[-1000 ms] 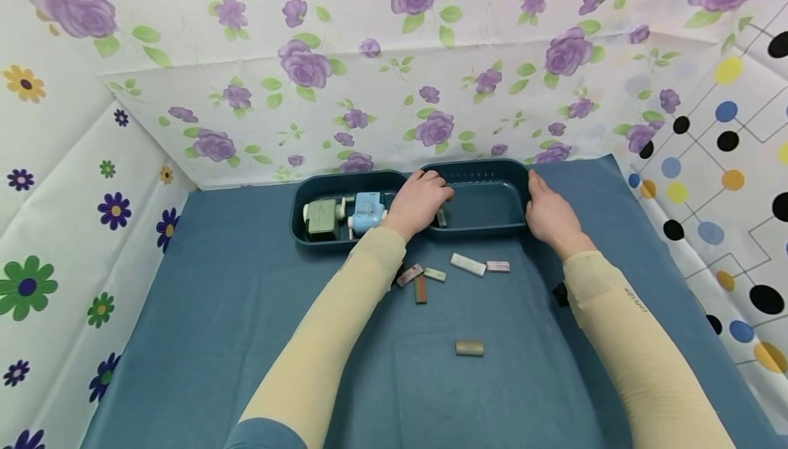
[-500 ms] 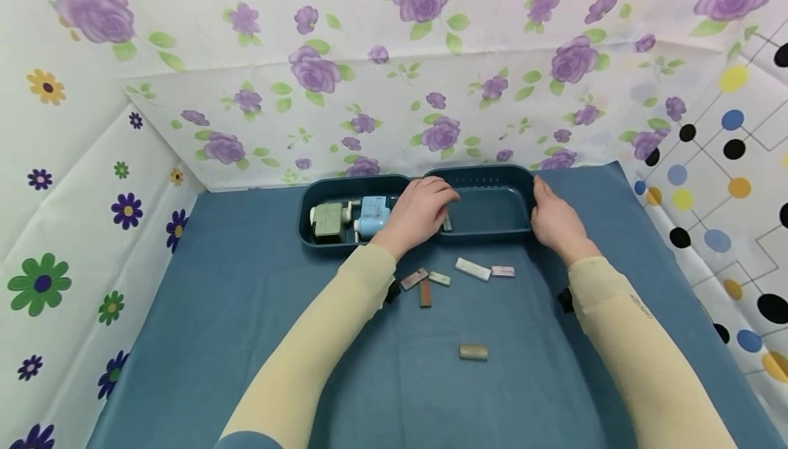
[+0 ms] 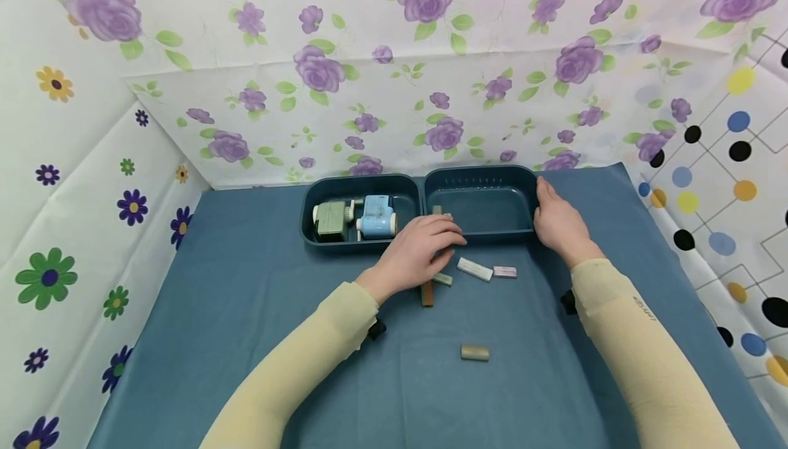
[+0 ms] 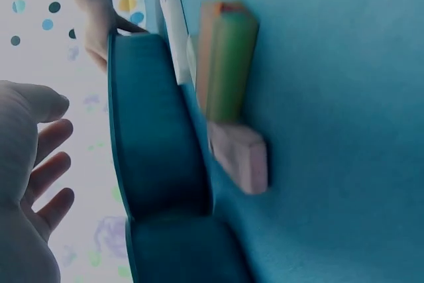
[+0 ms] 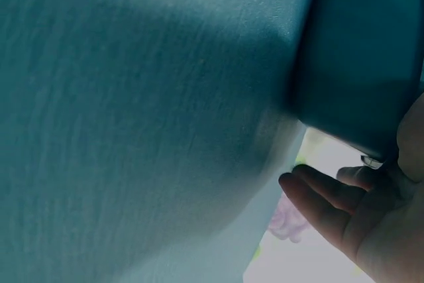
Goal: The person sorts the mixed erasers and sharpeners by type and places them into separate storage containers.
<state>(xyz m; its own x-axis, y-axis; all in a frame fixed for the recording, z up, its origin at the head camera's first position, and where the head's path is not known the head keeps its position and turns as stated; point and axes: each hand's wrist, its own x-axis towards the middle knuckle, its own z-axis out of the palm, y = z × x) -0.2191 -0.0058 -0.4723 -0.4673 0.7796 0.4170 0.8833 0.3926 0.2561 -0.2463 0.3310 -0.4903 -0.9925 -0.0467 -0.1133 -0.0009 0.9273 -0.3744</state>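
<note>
My left hand (image 3: 418, 254) hovers over the front edge of the right tray and the small erasers before it, fingers loosely bent and holding nothing. Beneath it lie a brown-and-green eraser (image 4: 228, 64), a pinkish eraser (image 4: 242, 157) and a pale green eraser (image 3: 442, 279). A white eraser (image 3: 475, 269) and a small pinkish-white eraser (image 3: 505, 272) lie to its right. My right hand (image 3: 559, 223) rests against the right end of the dark teal tray (image 3: 492, 237), its fingers (image 5: 318, 207) extended. A small greyish block (image 3: 437, 210) is partly visible at that tray's left end.
A second teal tray (image 3: 345, 248) adjoins on the left, holding a green hand-crank pencil sharpener (image 3: 332, 220) and a blue one (image 3: 377, 216). A grey-brown cylinder (image 3: 475, 352) lies nearer on the blue cloth (image 3: 431, 401). Flower-patterned sheeting (image 3: 277, 120) stands behind the trays.
My left hand has come out of the right tray's left end and moved toward me, over the erasers. My right hand has stayed at the tray's right end. The view has shifted slightly.
</note>
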